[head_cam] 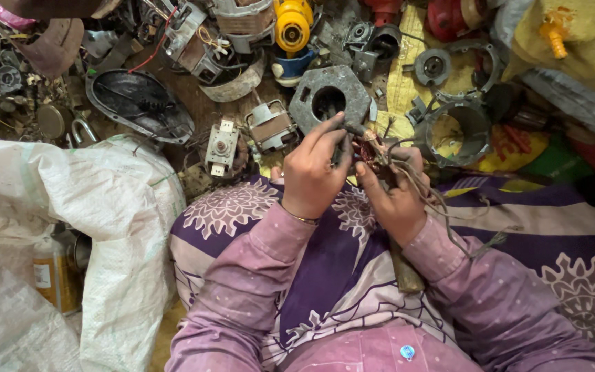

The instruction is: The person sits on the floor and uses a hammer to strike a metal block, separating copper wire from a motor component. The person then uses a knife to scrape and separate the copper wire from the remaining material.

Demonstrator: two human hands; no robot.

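Your left hand (313, 169) pinches a dark tool against the copper-wound coil (370, 151) that your right hand (395, 196) grips above your lap, its wires (442, 207) trailing over the purple patterned cloth (518, 234).

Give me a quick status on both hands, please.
Left hand and right hand both gripping a small wire-wound motor part. Loose wires trailing over the lap. Scrap parts ahead, nothing blocking.

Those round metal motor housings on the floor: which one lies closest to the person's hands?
The grey octagonal plate with a round hole, lying just beyond the left hand. The open ring housing and the small disc lie farther away, to the right.
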